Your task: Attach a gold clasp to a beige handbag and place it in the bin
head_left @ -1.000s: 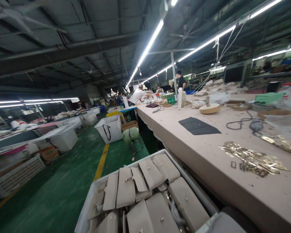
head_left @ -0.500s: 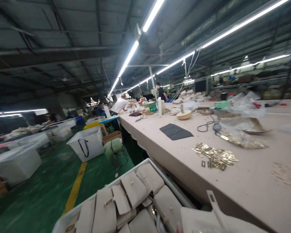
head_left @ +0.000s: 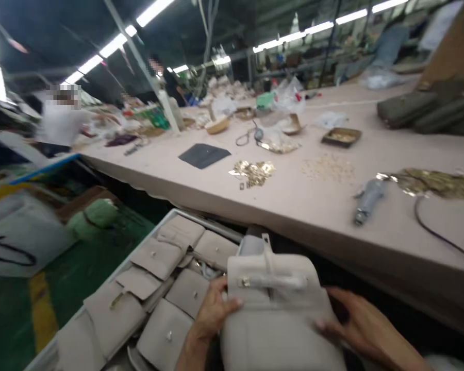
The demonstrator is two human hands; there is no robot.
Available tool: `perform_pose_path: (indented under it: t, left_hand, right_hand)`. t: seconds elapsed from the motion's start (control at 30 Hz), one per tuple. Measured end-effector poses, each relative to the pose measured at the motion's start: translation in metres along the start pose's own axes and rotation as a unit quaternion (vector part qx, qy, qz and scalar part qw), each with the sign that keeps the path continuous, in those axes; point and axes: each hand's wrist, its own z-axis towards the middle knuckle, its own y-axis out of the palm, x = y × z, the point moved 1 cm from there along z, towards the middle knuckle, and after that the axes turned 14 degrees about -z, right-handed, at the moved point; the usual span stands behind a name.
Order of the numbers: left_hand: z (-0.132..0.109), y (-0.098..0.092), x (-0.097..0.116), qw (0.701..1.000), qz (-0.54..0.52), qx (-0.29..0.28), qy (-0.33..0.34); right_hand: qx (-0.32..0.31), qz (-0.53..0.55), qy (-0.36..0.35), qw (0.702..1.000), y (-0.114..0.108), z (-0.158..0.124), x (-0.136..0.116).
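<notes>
A light beige bag (head_left: 282, 330) with a flap, a wrapped handle and a strap standing up at its top is held upright before me. My left hand (head_left: 214, 307) grips its left edge, thumb across the front. On the opposite edge, my right hand (head_left: 350, 317) closes round the side, its fingertips slightly blurred and partly behind the bag. To the left, a white bin (head_left: 170, 214) is filled with several similar beige bags (head_left: 164, 327), some showing small metal studs on their flaps.
A cloth-covered table (head_left: 286, 206) runs along beyond the bin. On it lie gold metal pieces (head_left: 253, 172), a dark sheet (head_left: 203, 155), a grey power tool (head_left: 369, 201) with a cable, and a small tray (head_left: 341, 137). A co-worker in white (head_left: 62, 121) is at the far left.
My view has swung right and down. The beige bag, earlier at the lower edge, now stands in the middle, and both my hands have come into sight holding it.
</notes>
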Motion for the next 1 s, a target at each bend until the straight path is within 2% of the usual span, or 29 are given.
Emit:
perform_pose_path:
  t: [0.1, 0.17, 0.3, 0.37, 0.47, 0.57, 0.63, 0.7, 0.77, 0.87, 0.93, 1.0]
  left_hand:
    - [0.012, 0.007, -0.005, 0.996, 0.023, -0.078, -0.039]
    - [0.015, 0.008, -0.006, 0.994, 0.009, -0.088, -0.062]
    - [0.012, 0.010, -0.004, 0.998, 0.008, -0.043, -0.047]
    - [0.007, 0.012, 0.001, 0.999, 0.018, -0.030, -0.040]
    - [-0.007, 0.018, 0.019, 0.997, 0.070, -0.008, -0.037]
    - [-0.027, 0.028, 0.047, 0.985, 0.169, 0.044, 0.010]
    - [-0.040, 0.040, 0.062, 0.970, 0.231, 0.063, 0.044]
    - [-0.050, 0.056, 0.070, 0.953, 0.287, 0.057, 0.079]
    - [-0.054, 0.074, 0.067, 0.944, 0.313, 0.029, 0.099]
    - [-0.054, 0.094, 0.051, 0.969, 0.231, -0.040, 0.078]
    - [-0.053, 0.103, 0.036, 0.986, 0.130, -0.095, 0.043]
    - [-0.051, 0.110, 0.019, 0.988, 0.058, -0.140, 0.014]
  right_hand:
    - [0.019, 0.017, -0.012, 1.000, 0.006, 0.016, 0.002]
    - [0.054, 0.022, -0.018, 0.998, 0.012, 0.032, -0.004]
    - [0.097, 0.013, -0.050, 0.994, 0.028, 0.053, -0.020]
    - [0.116, 0.004, -0.040, 0.992, 0.038, 0.055, -0.024]
    - [0.164, -0.016, -0.025, 0.986, 0.049, 0.048, -0.034]
    - [0.203, 0.004, -0.047, 0.978, 0.055, 0.030, -0.056]
    - [0.171, 0.046, -0.088, 0.980, 0.058, 0.016, -0.075]
    - [0.091, 0.089, -0.148, 0.981, 0.059, 0.005, -0.091]
    - [0.015, 0.116, -0.193, 0.974, 0.058, 0.000, -0.101]
    - [-0.027, 0.122, -0.188, 0.974, 0.046, 0.001, -0.100]
    - [-0.025, 0.110, -0.175, 0.978, 0.036, 0.003, -0.093]
    - [-0.012, 0.094, -0.171, 0.981, 0.027, 0.004, -0.085]
